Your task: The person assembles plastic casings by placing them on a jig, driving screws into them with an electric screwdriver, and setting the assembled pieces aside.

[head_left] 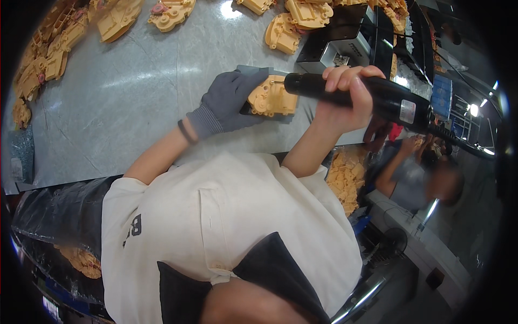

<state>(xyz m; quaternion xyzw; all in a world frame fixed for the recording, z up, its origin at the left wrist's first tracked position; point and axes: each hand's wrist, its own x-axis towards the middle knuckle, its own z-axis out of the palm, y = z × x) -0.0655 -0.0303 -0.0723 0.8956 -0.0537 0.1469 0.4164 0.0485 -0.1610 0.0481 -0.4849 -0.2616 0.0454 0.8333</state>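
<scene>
The gloved left hand (227, 100) is wrapped round the side of a yellow plastic housing (272, 100) over the tabletop (140, 105), while the bare right hand (348, 97) grips a black power screwdriver (391, 100), its bit at the housing. The grey, faintly veined surface shines under the light. Beyond, more yellow housings (56, 62) crowd the tabletop's far left; off right, a co-worker (402, 175) in grey, then bright lamps (474, 110) in a dim room

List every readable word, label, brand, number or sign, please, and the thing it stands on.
Cream shirt: large dark letters, partly hidden, not copied here.
Black electric screwdriver: white label, print too small to read.
Black-and-silver box: pale marking, too small to read.
</scene>
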